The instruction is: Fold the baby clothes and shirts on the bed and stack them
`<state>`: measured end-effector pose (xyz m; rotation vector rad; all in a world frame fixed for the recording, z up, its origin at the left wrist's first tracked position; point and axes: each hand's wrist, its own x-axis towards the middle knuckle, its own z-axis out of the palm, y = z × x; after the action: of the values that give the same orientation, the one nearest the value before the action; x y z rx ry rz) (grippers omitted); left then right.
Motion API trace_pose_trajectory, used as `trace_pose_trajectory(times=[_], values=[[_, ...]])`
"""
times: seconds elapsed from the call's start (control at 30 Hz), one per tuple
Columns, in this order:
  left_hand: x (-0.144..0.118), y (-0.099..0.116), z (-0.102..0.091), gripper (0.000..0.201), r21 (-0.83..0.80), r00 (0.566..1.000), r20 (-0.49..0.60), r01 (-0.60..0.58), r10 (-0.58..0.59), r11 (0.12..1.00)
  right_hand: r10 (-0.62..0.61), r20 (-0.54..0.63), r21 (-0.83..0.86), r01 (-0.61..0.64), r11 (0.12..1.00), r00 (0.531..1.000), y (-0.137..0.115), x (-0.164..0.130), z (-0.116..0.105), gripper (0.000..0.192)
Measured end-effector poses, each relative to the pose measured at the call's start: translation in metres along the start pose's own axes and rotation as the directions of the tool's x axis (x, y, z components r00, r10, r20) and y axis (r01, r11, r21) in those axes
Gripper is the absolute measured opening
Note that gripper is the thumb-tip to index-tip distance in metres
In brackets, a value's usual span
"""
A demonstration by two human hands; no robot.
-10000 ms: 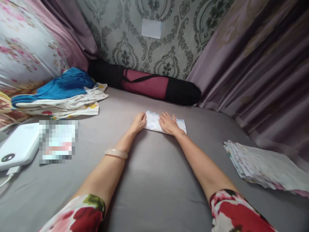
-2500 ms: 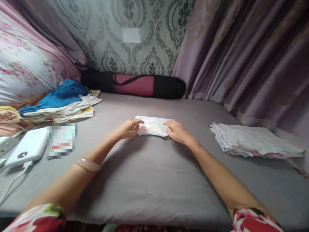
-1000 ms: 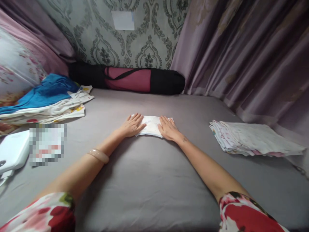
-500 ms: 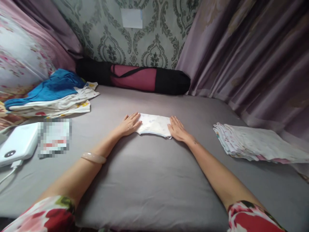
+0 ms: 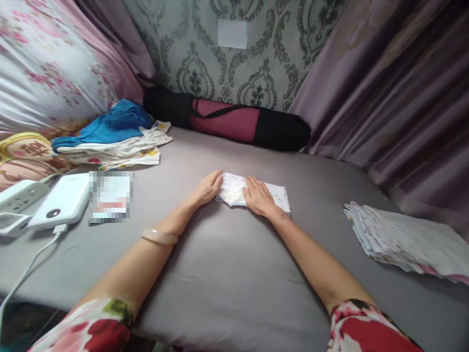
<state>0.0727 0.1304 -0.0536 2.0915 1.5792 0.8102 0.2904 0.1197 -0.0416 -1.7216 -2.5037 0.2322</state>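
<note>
- The small white folded cloth (image 5: 269, 191) lies flat on the grey bed (image 5: 234, 274), at the centre of the frame.
- The left hand (image 5: 208, 187) rests at its left edge, fingers together and flat, pinching nothing.
- The right hand (image 5: 258, 196) presses palm-down on its middle, fingers spread, no grip closed.
- Judged step: flattening the fold.
- A stack of cloths (image 5: 406, 240) lies well apart at right; lifting the folded piece would call for pinching an edge.

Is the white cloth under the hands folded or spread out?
Folded: the white cloth lies as a small compact rectangle on the grey sheet, right hand flat on it, left hand at its left edge.
</note>
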Motion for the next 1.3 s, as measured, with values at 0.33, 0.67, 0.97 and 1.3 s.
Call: trace_pose_trajectory(times=[0.33, 0.67, 0.97, 1.3], values=[[0.003, 0.002, 0.0, 0.054, -0.069, 0.997, -0.022, 0.07, -0.071, 0.995, 0.006, 0.038, -0.048, -0.005, 0.999, 0.999, 0.0, 0.015, 0.002, 0.063], [0.006, -0.001, 0.001, 0.052, -0.099, 0.996, -0.034, 0.082, -0.086, 0.992, -0.011, -0.02, -0.044, 0.01, 0.999, 1.0, -0.034, 0.025, 0.011, 0.063], [0.012, -0.008, 0.008, 0.05, -0.141, 0.995, -0.076, 0.058, -0.069, 0.988, 0.032, -0.072, -0.007, -0.033, 0.999, 0.997, -0.049, 0.054, 0.032, 0.064], [0.011, -0.017, 0.014, 0.05, -0.146, 0.994, -0.1, 0.028, -0.043, 0.989, 0.038, -0.023, 0.057, -0.037, 0.998, 0.999, -0.077, 0.054, 0.029, 0.063]])
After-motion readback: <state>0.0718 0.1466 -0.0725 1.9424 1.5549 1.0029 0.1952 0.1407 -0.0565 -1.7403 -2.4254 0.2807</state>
